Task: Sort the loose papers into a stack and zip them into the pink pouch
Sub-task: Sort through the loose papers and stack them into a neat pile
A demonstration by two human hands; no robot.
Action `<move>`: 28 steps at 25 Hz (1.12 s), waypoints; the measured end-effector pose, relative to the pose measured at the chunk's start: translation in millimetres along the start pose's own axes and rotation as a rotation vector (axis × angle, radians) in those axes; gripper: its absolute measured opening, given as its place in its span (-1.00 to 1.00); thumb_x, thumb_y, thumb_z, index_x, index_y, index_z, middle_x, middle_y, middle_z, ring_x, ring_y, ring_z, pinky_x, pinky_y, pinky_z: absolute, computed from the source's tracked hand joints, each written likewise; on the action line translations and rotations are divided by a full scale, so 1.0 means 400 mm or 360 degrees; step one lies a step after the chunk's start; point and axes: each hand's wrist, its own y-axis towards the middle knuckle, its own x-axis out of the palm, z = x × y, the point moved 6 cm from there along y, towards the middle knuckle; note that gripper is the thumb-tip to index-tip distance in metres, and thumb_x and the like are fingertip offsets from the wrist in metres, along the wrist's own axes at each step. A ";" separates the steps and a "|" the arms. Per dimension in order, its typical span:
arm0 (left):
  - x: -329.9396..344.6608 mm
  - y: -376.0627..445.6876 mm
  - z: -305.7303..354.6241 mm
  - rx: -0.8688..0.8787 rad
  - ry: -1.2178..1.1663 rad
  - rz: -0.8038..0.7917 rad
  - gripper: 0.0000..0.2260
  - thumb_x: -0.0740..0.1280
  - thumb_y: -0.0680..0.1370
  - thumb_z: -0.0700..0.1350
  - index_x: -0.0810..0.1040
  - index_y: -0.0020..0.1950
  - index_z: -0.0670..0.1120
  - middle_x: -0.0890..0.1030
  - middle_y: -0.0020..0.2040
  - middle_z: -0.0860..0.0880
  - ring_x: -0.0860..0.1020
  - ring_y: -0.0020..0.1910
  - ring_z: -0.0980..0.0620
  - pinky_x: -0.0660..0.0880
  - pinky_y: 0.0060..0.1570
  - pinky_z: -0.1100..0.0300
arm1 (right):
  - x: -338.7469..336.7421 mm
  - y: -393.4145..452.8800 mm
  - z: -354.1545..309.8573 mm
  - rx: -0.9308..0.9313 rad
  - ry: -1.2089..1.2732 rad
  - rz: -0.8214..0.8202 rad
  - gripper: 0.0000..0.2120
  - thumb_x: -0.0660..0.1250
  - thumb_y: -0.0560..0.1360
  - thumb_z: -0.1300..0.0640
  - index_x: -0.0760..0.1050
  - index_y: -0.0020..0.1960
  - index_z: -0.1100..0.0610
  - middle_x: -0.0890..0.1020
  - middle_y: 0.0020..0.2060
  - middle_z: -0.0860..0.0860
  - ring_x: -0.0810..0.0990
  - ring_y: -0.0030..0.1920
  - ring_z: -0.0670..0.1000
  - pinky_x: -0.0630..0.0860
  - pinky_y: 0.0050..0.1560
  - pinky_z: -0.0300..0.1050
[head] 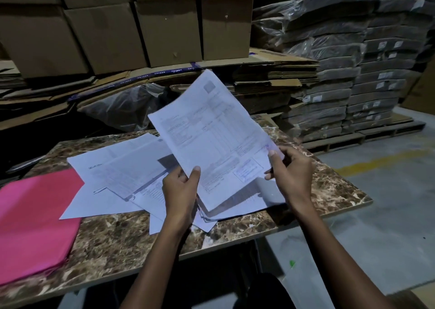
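Note:
I hold a small bundle of printed papers tilted up above the table. My left hand grips its lower left edge, thumb on the front. My right hand pinches its lower right corner. Several loose white sheets lie spread and overlapping on the marble-patterned table under and left of the bundle. The pink pouch lies flat at the table's left end, its right corner touching the sheets; its zip is not visible.
Stacked cardboard boxes and flattened cartons rise right behind the table. Plastic-wrapped packs stand piled at the right. Grey floor with a yellow line lies to the right of the table.

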 end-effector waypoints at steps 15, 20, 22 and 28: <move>0.003 0.013 -0.009 0.0373 0.1493 -0.0239 -0.70 0.30 0.64 0.07 0.59 0.23 -0.11 0.61 0.17 -0.11 0.56 0.19 -0.15 0.45 -0.12 0.06 | -0.025 -0.135 0.089 0.0077 -0.0593 -0.0148 -0.77 0.51 0.46 0.13 0.66 0.09 0.17 0.57 -0.46 -0.16 0.56 -0.35 -0.23 0.42 -0.25 -0.18; 0.029 0.016 -0.047 0.0244 0.1940 -0.0534 -0.66 0.13 0.67 0.18 0.43 0.07 -0.09 0.47 0.13 -0.13 0.39 0.23 -0.24 0.44 -0.05 -0.04 | -0.034 -0.134 0.114 0.0128 -0.0535 -0.0125 -0.77 0.50 0.42 0.22 0.66 0.07 0.15 0.61 -0.37 -0.07 0.61 -0.33 -0.03 0.51 -0.19 -0.09; 0.040 0.012 -0.057 0.0209 0.2082 -0.0617 -0.54 0.07 0.67 0.22 0.41 0.36 -0.09 0.41 0.38 -0.16 0.30 0.37 -0.25 0.41 0.16 -0.11 | -0.039 -0.134 0.124 0.0123 -0.0514 -0.0115 -0.77 0.47 0.41 0.28 0.66 0.06 0.16 0.62 -0.32 0.01 0.60 -0.31 0.03 0.51 -0.20 -0.09; 0.026 0.003 -0.044 0.0228 0.1920 -0.0583 -0.45 0.07 0.67 0.23 0.25 0.60 -0.02 0.22 0.58 -0.16 0.17 0.53 -0.23 0.32 0.33 -0.15 | -0.044 -0.139 0.127 0.0033 -0.0548 -0.0021 -0.68 0.52 0.37 0.29 0.65 0.11 0.12 0.57 -0.10 0.10 0.53 -0.25 -0.01 0.38 -0.28 -0.30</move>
